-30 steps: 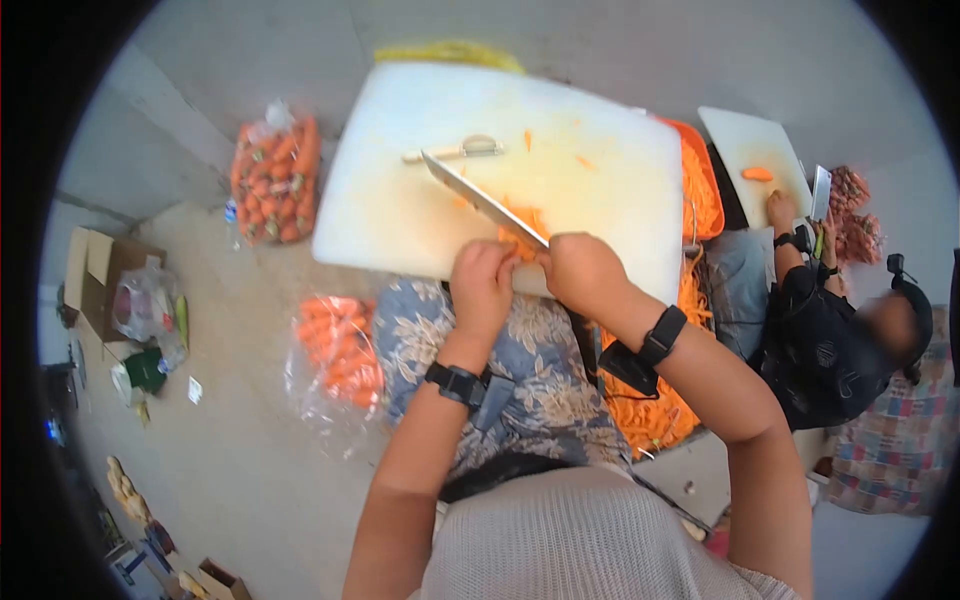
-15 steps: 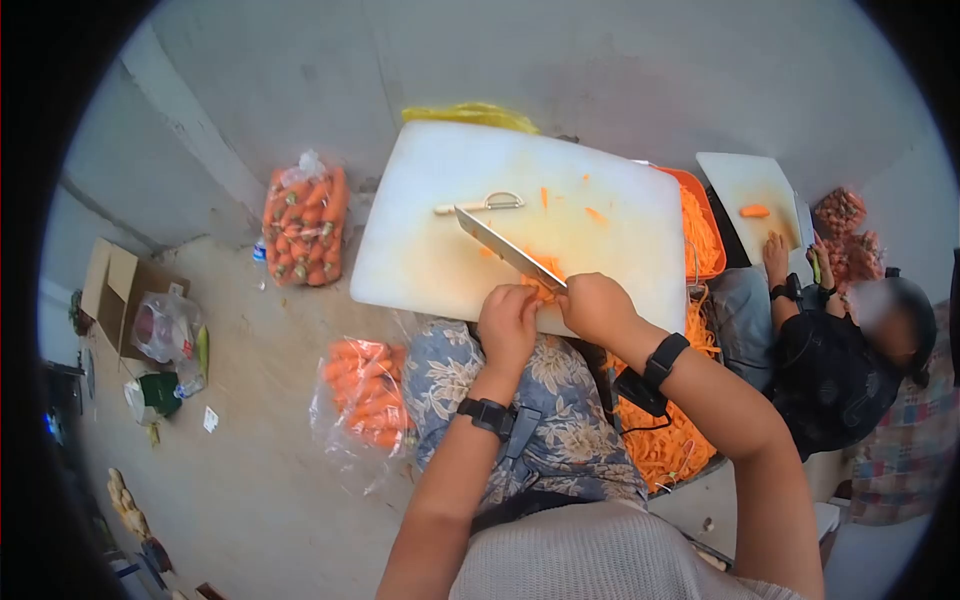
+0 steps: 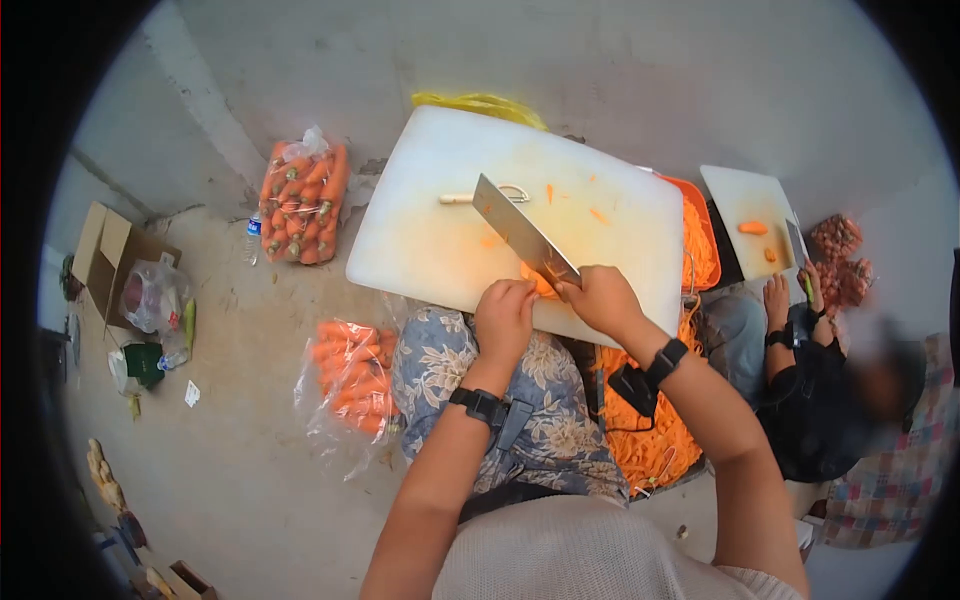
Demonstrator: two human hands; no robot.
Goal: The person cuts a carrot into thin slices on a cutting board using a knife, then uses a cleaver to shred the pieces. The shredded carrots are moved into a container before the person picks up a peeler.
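- Cardboard box [image 3: 105,255] stands open on the floor at far left, with a clear plastic bag [image 3: 150,300] just beside it
- Sack of carrots [image 3: 300,205] leans at the foot of the wall, with a small water bottle [image 3: 252,235] at its left side
- Second bag of carrots [image 3: 350,385] lies on the floor, next to the person's knee in flowered cloth
- White cutting board [image 3: 430,250] rests across the lap, stained orange; a peeler [image 3: 480,197] lies on its far part
- Left hand [image 3: 505,315], fingers curled down, presses on the carrot pieces [image 3: 538,280] at the board's near edge
- Cleaver [image 3: 520,232] slants away to the left above the board, the heel of its blade at the carrot pieces
- Right hand [image 3: 605,300] is clamped around the cleaver's handle, close beside the left hand
- Orange tub [image 3: 712,240] of shredded carrot sits at the board's right edge
- Smaller white board [image 3: 745,190] at right bears a whole carrot [image 3: 752,227]; a co-worker's hand [image 3: 775,295] lies near its near edge
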